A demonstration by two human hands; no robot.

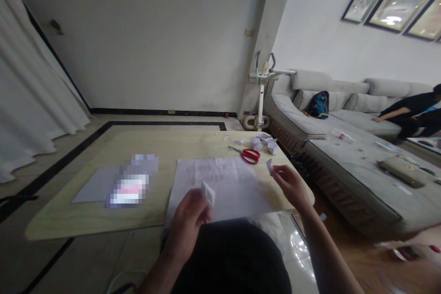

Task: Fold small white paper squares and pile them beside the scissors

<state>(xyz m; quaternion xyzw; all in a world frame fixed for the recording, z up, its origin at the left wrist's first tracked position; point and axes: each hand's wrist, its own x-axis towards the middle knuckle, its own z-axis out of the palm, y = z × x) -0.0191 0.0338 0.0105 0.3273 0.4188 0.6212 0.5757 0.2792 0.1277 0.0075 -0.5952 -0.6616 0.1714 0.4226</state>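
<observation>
My left hand is closed on a small folded paper piece, held up above the near part of a large printed sheet. Over the table's right side, my right hand pinches another small paper piece between thumb and fingers. Red-handled scissors lie just beyond the sheet, blades pointing left. Behind them sit several folded paper shapes and a few thin scraps. The exact folds of the pieces in my hands are too blurred to make out.
On the left of the wooden table lie white paper and a pixelated object. A grey sofa runs along the right, with a bag and a seated person on it. White exercise equipment stands past the table.
</observation>
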